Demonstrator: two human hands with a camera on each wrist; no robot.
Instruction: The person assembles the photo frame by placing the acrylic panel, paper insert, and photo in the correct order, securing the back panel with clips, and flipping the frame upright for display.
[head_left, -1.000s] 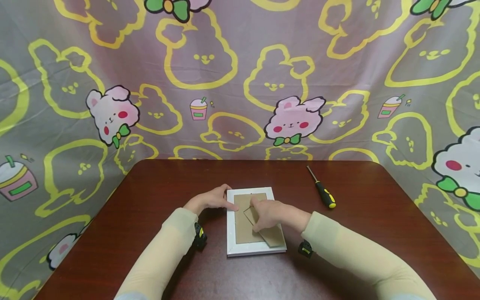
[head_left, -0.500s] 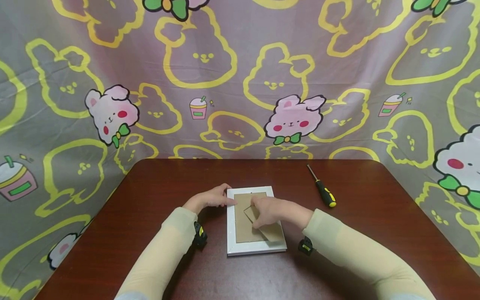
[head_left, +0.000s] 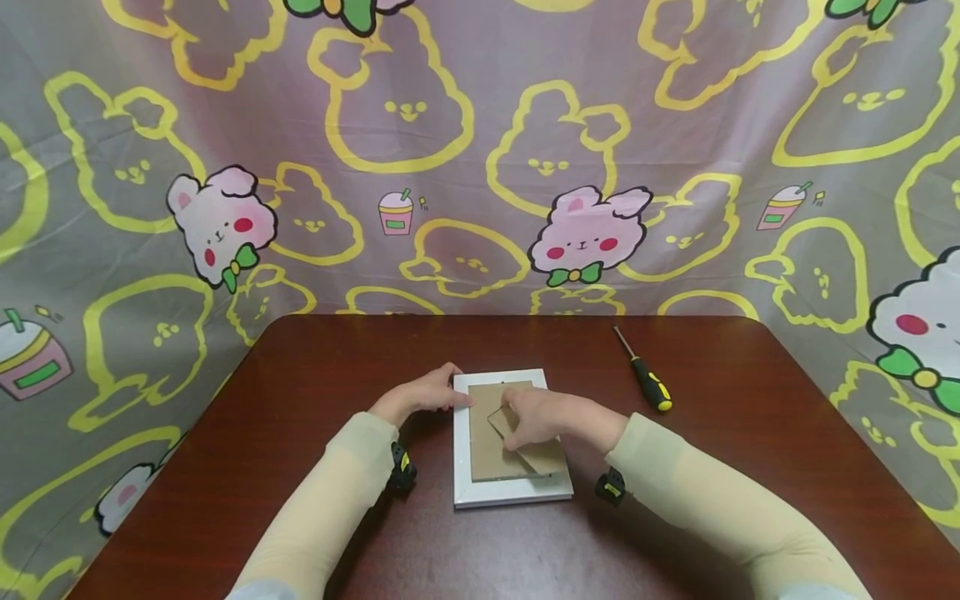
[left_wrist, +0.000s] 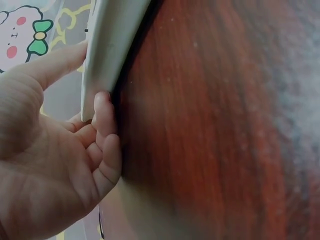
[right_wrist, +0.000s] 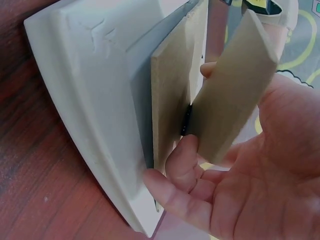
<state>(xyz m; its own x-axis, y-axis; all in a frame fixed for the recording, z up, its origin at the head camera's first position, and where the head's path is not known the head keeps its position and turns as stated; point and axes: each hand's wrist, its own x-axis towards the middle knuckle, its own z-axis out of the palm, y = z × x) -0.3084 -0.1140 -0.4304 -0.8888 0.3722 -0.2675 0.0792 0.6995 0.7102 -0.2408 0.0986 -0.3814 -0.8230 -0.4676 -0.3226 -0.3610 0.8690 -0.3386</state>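
1. White picture frame (head_left: pixel 462 450) lies back-up on the table (head_left: pixel 322 358)
2. Left hand (head_left: pixel 432 392) grips the frame's left edge
3. Right hand (head_left: pixel 531 417) pinches the backing board's (head_left: pixel 489 454) hinged stand flap (right_wrist: pixel 237 87)
4. Screwdriver (head_left: pixel 649 385) lies right of the frame

The left forearm (head_left: pixel 330 500) aims at one o'clock, left hand (head_left: pixel 429 392) gripping; the right forearm (head_left: pixel 697 483) at ten, right hand (head_left: pixel 538 415) likewise.

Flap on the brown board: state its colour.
The flap is plain tan, showing best in the right wrist view.

No legible text, labels, brands, numbers or signs anywhere.
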